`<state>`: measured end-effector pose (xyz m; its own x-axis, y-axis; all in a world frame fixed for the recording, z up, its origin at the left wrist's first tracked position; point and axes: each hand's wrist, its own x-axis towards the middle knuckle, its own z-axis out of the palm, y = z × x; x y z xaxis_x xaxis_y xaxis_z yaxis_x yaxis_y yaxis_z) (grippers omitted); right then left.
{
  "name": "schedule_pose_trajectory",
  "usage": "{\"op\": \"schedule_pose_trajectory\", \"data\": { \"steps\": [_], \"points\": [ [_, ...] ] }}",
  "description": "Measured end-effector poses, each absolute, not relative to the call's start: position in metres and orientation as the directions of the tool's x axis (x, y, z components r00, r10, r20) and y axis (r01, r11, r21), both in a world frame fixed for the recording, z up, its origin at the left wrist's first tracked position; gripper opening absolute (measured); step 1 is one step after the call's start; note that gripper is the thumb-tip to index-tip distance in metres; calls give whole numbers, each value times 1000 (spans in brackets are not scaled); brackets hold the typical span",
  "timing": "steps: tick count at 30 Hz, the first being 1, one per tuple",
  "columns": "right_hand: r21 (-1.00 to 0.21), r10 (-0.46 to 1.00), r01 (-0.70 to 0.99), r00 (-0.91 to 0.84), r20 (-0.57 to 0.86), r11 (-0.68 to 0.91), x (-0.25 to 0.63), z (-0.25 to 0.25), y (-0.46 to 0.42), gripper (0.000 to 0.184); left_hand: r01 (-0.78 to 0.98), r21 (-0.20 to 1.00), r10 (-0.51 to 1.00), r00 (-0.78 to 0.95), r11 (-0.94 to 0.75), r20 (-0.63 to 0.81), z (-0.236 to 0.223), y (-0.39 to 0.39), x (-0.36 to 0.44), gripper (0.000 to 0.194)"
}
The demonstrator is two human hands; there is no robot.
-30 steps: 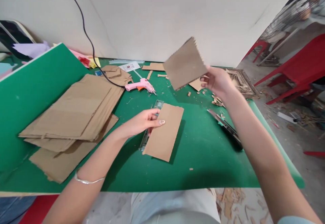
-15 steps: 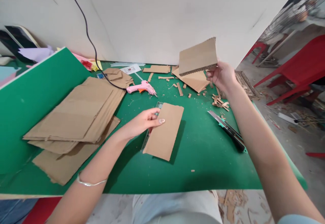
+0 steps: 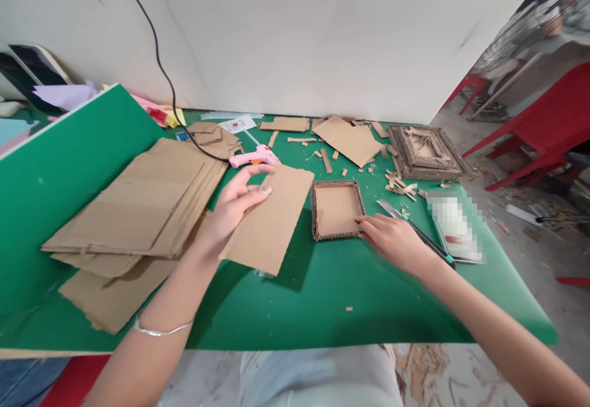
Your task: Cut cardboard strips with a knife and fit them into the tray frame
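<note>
My left hand [image 3: 242, 201] is closed on the edge of a rectangular piece of cardboard [image 3: 271, 219], holding it tilted above the green table. To its right a shallow square cardboard tray [image 3: 338, 210] with low corrugated walls lies open side up. My right hand [image 3: 391, 238] pinches the tray's near right corner. Just beyond that hand lies a utility knife [image 3: 426, 238] with its blade out. A clear ruler [image 3: 262, 273] peeks out beneath the piece in my left hand, mostly hidden. Behind the left hand rests a pink glue gun [image 3: 251, 156], its cord running up the wall.
Stacked cardboard sheets [image 3: 124, 204] lie on the left, beside an upright green board [image 3: 74, 192]. Several scraps and a flat sheet [image 3: 348, 139] are at the back. Stacked corrugated frames [image 3: 426, 152] sit back right, with a phone-like object [image 3: 456, 229] nearer, partly blurred.
My right hand has brought the square tray down from the back right onto the table, turned open side up. My left hand has lifted the cardboard piece leftward, off most of the ruler.
</note>
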<state>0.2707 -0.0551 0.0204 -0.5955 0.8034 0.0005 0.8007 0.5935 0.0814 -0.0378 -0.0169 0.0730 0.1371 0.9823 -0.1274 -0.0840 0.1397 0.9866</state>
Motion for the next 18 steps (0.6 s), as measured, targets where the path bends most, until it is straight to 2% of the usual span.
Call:
{"op": "schedule_pose_trajectory", "data": {
  "steps": [4,8,12,15,18],
  "points": [
    [73,875,872,-481,-54,484,262,19,-15,30,-142,989,998,-39,40,-46,67,-10,-39,33],
    [62,913,911,-408,-9,408,247,17,26,27,-98,993,997,-36,64,-67,56,-8,-34,30],
    [31,918,918,-395,40,394,229,14,40,28,81,987,963,221,137,-152,42,-16,-20,26],
    [4,908,912,-409,95,410,227,13,31,34,285,953,870,438,105,-227,31,-24,-10,26],
    [-29,901,915,-391,185,403,239,16,12,37,395,917,771,564,62,-295,27,-29,-5,29]
  ]
}}
